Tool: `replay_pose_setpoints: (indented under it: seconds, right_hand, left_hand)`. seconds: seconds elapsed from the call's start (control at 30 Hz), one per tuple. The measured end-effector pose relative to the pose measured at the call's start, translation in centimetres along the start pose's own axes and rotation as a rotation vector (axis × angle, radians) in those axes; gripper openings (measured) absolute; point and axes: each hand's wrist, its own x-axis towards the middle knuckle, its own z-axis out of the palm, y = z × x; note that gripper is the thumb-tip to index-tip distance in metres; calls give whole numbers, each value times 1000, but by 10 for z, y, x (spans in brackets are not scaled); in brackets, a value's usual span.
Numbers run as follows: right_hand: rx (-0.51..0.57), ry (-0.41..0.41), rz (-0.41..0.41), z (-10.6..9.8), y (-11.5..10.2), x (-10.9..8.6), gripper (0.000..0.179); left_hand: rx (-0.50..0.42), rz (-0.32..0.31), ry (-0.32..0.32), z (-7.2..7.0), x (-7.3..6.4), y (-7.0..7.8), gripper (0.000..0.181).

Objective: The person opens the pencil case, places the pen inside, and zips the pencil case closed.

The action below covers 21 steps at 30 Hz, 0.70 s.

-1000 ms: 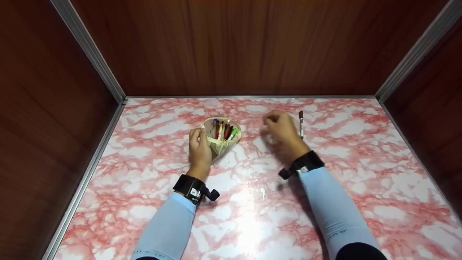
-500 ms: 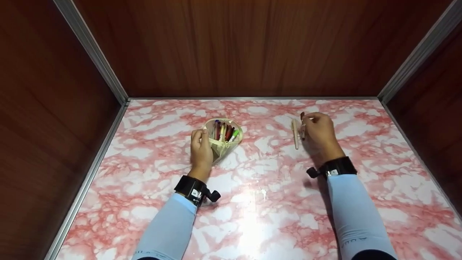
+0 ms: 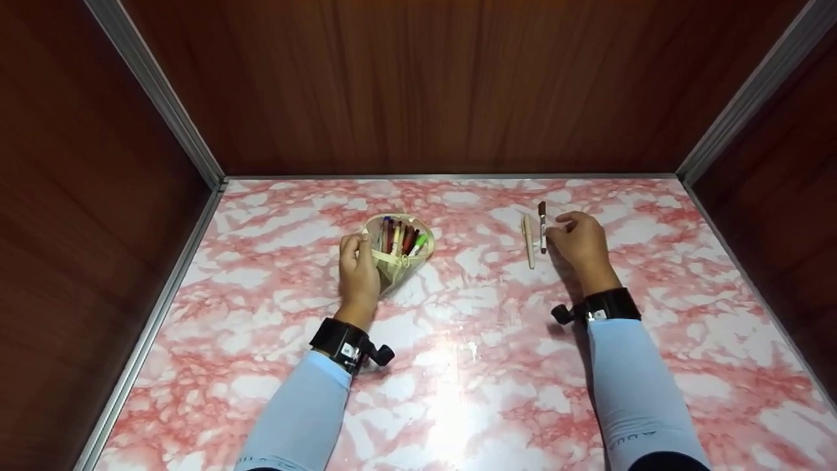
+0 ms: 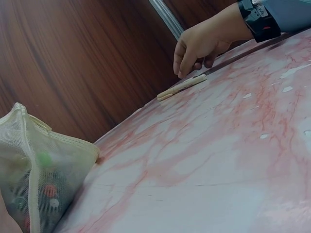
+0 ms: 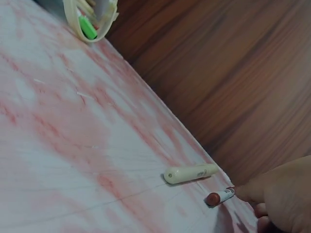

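My left hand point(image 3: 358, 275) grips the left rim of a cream mesh pencil pouch point(image 3: 392, 267), which stands with its mouth open. Several pens and markers point(image 3: 402, 239) poke up inside it, one with a bright green cap. My right hand point(image 3: 582, 247) is low over the table, thumb and forefinger close to the right side of a brown-capped marker point(image 3: 542, 227). In the right wrist view a fingertip appears against the marker point(image 5: 221, 196); contact is hard to tell. Parallel to it on the left lies a cream pen point(image 3: 529, 243), also seen in the left wrist view.
The table point(image 3: 458, 340) has a red-and-white marbled top. Dark wood panels point(image 3: 451, 85) rise at the back and both sides, with metal strips along the edges.
The right hand moved right from near the middle. The cream pen came into view on the table, left of the marker. The marker, pinched half a second ago, now lies with fingers loosened.
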Motion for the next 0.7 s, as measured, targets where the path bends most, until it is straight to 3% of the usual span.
replay_pose_setpoints:
  seconds: [0.17,0.47,0.7]
  right_hand:
    - [-27,-88,-1,-2,3,1,48]
    - [-39,-154,-18,-5,4,0,48]
    - [-107,-302,-14,-8,0,2,53]
  left_hand:
    - [-10,7,11,2,1,-1,38]
    - [22,28,10,2,1,0,34]
    - [-15,30,23,2,1,-1,34]
